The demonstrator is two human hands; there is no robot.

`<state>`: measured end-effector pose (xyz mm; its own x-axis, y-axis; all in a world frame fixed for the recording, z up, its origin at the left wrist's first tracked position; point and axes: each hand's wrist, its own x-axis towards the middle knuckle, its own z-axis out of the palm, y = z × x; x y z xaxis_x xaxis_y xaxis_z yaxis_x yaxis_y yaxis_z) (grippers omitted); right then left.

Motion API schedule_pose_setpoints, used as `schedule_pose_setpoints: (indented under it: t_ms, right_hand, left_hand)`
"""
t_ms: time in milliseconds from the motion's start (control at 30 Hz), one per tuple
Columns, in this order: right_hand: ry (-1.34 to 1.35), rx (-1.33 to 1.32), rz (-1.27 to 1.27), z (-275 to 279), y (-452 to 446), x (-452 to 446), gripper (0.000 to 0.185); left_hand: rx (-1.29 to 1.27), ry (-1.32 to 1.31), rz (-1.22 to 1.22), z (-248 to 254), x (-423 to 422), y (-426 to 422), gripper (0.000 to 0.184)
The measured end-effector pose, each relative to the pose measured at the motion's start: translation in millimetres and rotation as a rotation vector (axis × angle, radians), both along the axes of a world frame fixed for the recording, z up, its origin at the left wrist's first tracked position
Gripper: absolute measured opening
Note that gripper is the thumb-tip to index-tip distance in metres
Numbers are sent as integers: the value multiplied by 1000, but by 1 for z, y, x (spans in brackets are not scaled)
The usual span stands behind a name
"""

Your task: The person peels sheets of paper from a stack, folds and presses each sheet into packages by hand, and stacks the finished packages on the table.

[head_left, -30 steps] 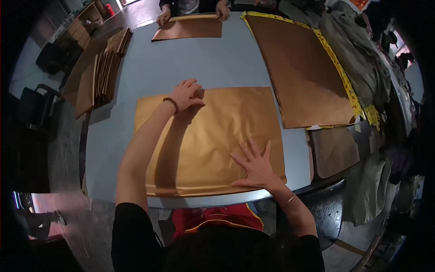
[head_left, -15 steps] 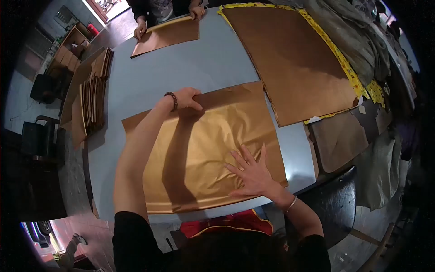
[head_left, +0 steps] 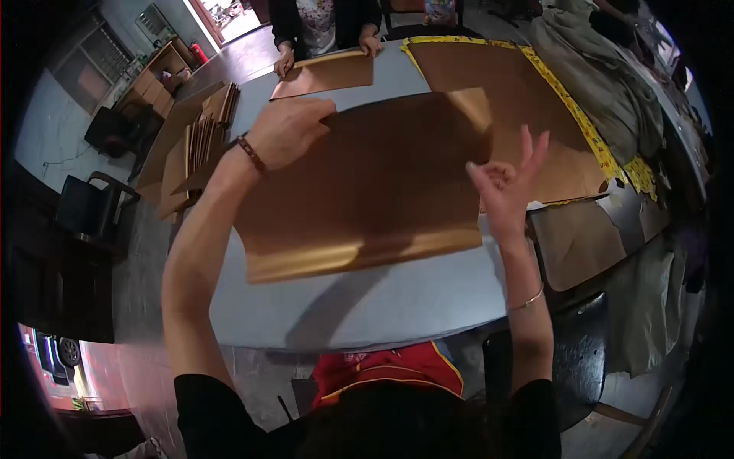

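Observation:
A large brown paper sheet with a golden sheen along its near edge is held up at a tilt above the grey-blue tabletop. My left hand is closed on its upper left edge, fingers bent over the rim. At the sheet's right edge is my right hand, thumb and curled fingers in a pinch there, two other fingers pointing up. The exact contact of that pinch is hard to make out. Part of the tabletop shows under the sheet, with a dark shadow across it.
Across the table a person's hands hold a smaller folded brown piece. Folded brown pieces stand stacked at the left. A brown sheet pile on yellow-edged wrapping lies at the right. A black stool stands near my right side.
The sheet has come up off the table, its near edge now farther from me. My right hand moved from pressing flat on it to its right edge. My left hand stayed at the far edge.

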<state>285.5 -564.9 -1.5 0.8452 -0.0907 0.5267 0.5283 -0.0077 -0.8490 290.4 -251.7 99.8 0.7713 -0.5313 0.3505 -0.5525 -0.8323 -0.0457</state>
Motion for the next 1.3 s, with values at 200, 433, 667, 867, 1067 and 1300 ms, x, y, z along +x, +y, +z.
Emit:
schedule_pose_setpoints:
  t_ms: [200, 433, 667, 867, 1067, 1300]
  right_hand:
    - [-80, -2, 204, 72, 0, -8, 61]
    - [-54, -52, 351, -17, -24, -75, 41]
    - [784, 287, 234, -122, -42, -147, 61]
    - [816, 340, 91, -130, -54, -175, 56]
    - [856, 422, 155, -134, -65, -198, 55]
    - [944, 97, 224, -131, -59, -193, 54]
  left_hand:
    - [220, -626, 9, 73, -106, -17, 6]
    - [261, -422, 97, -50, -220, -57, 15]
    - [74, -221, 99, -194, -241, -73, 10]
    - [110, -158, 116, -227, -244, -79, 8]
    - [75, -60, 101, -229, -243, -79, 12]
    - [68, -70, 140, -233, -244, -83, 10]
